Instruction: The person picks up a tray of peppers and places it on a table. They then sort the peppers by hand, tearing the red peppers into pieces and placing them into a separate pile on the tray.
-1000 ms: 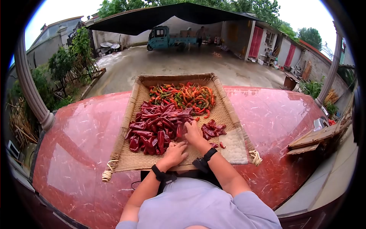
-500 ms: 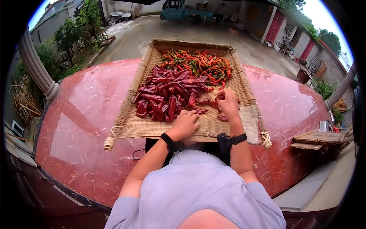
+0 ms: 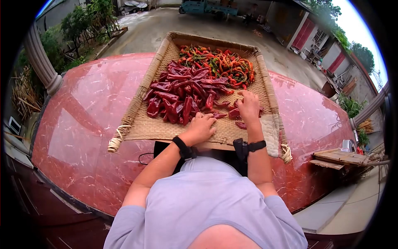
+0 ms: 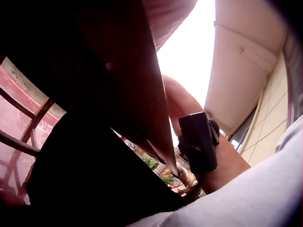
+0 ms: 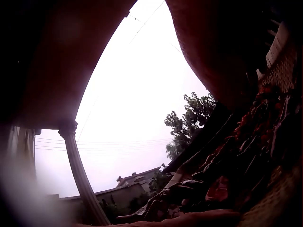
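Note:
A woven tray (image 3: 166, 133) holds a large heap of dark red dried chilies (image 3: 176, 93). My left hand (image 3: 201, 128) rests at the heap's near right edge, its relaxed fingers beside a single chili (image 3: 219, 115). Over a smaller group of dark red chilies (image 3: 234, 113) at the right is my right hand (image 3: 249, 108), fingers loosely bent and partly covering them. Thin red, orange and green chilies (image 3: 232, 66) fill the tray's far part. Chilies (image 5: 218, 189) appear dark in the right wrist view; the left wrist view shows neither hand's fingers.
A pale patch (image 3: 270, 133) covers the tray's near right corner. Under the tray spreads a glossy red stone surface (image 3: 78, 120). Wooden boards (image 3: 340, 157) lie at the right, and a column (image 3: 43, 62) stands at the left. A blue three-wheeled truck (image 3: 209, 7) is parked beyond.
My right hand went from the big heap to the small group at the right, then loosened its fingers there. My left hand stays by the heap. The head view tilted down.

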`<state>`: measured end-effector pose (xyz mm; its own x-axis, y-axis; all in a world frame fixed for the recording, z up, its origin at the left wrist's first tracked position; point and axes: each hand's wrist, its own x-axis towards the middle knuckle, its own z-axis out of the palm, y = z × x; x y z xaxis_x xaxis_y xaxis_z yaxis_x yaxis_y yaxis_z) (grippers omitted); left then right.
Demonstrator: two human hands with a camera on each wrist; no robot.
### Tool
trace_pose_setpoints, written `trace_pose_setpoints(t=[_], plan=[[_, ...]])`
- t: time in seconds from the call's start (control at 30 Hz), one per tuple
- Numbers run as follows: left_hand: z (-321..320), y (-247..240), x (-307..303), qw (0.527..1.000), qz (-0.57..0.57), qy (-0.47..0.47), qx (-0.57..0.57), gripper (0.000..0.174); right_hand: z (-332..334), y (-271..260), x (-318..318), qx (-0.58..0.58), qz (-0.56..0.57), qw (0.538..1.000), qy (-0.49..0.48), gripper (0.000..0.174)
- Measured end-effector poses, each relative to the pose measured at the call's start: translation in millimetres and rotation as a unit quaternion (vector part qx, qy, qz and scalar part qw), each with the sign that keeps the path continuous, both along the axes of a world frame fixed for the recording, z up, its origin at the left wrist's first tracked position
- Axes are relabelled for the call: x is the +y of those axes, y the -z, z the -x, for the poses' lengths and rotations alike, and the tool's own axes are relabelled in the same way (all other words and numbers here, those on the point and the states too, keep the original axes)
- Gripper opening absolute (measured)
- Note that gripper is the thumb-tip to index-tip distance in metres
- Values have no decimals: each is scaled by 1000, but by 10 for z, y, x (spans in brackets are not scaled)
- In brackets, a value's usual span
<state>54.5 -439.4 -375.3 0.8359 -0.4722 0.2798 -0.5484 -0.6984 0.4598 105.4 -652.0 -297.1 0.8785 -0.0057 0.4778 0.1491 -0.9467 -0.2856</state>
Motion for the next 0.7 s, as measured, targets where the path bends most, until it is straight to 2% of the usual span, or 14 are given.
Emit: trace_pose_setpoints(t=[0.07,0.17,0.27,0.37,0.57,0.6,0.67,0.7], plan=[[5,-29,4,1000,-6,-3,-3,44,-147,225,118,10,36,994,-104,34],[10,-40,11,1000,-14,0,-1,44,-248,418,240,31,126,984,-122,27],[-16,-12,13,1000,-6,9,-8,44,-269,372,292,128,167,970,-120,24],[-44,59,16,1000,-2,19,-23,45,-115,181,251,121,91,983,-101,20],[-22,-35,22,1000,-10,24,-3,48,121,-52,77,-50,43,997,37,23],[-11,-66,25,1000,-16,26,2,48,127,-13,73,34,-4,999,-36,27],[16,-132,21,1000,13,18,10,50,113,139,40,196,-98,959,-180,35],[22,-162,16,999,27,14,14,51,132,244,55,180,-75,954,-229,37]])
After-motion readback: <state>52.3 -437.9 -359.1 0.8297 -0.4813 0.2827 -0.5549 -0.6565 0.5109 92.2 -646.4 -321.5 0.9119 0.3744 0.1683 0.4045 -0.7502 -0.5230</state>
